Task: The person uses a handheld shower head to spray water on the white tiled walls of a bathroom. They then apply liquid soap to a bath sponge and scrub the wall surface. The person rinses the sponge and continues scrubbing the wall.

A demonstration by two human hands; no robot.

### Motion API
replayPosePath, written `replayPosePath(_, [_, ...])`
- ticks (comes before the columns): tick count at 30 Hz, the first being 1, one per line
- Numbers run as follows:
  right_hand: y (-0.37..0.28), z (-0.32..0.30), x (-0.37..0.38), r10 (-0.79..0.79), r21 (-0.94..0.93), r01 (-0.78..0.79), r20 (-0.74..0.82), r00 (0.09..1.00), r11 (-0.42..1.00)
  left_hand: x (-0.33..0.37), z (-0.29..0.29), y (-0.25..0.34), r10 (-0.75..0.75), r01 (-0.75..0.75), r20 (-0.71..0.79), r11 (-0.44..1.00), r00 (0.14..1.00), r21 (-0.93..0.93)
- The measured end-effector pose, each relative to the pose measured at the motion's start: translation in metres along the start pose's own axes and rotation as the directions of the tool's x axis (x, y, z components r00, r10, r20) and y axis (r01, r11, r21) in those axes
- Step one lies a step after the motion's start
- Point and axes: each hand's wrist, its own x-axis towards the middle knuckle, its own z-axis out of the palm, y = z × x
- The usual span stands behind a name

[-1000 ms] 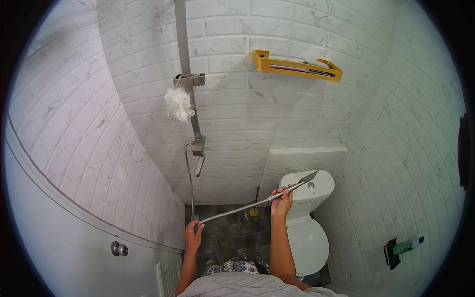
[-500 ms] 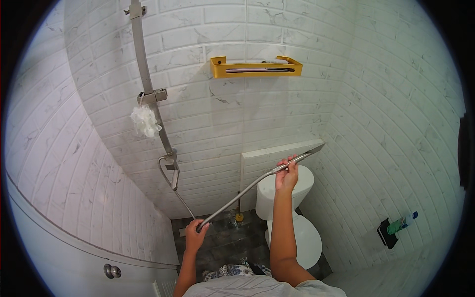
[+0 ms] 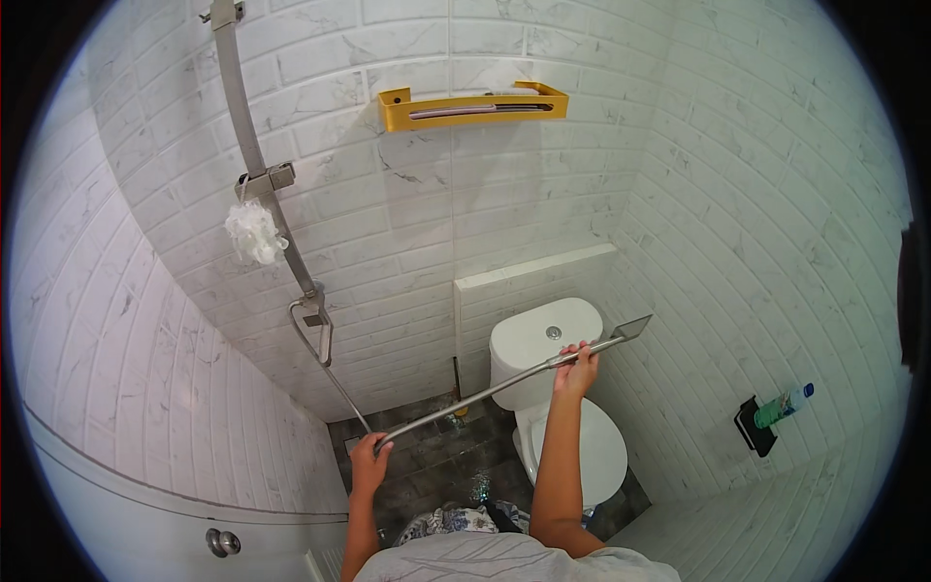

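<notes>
A silver hand shower (image 3: 611, 342) with a flat rectangular head points to the right, above the toilet. My right hand (image 3: 575, 373) is closed round its handle. From the handle, the grey metal shower hose (image 3: 475, 397) runs down and left to my left hand (image 3: 368, 464), whose fingers are wrapped round it. Beyond that hand the hose goes up to the mixer (image 3: 318, 320) at the foot of the steel shower rail (image 3: 241, 107). The head's spray face cannot be made out clearly.
The white toilet (image 3: 587, 451) stands below my right arm. A yellow wall shelf (image 3: 475, 113) hangs ahead, and a white bath puff (image 3: 256, 233) on the rail. Right: a black holder (image 3: 754, 427) with a green bottle (image 3: 784, 406). Lower left: a door knob (image 3: 222, 542). The dark tiles (image 3: 441, 475) look wet.
The hand shower has come lower, tilted less steeply, and its flat head shows more. The hose has straightened between my hands. The view has shifted a little right; both grips stay.
</notes>
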Motion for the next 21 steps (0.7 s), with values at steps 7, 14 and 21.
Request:
replayPosePath(7, [0.052,-0.033,-0.054,0.128,-0.196,-0.137,-0.059,0.990,0.971,-0.010,-0.031,-0.041,-0.058,0.056,-0.059,0.998,0.997,-0.037])
replayPosePath(14, [0.081,-0.029,-0.122,0.157,-0.418,-0.136,0.016,0.988,0.898,-0.015,-0.072,-0.053,-0.086,0.082,-0.073,0.995,0.994,-0.065])
replayPosePath(21, [0.078,-0.016,-0.165,0.098,-0.441,-0.069,0.042,0.994,0.895,-0.012,-0.096,-0.068,-0.066,0.070,0.036,0.991,0.997,-0.112])
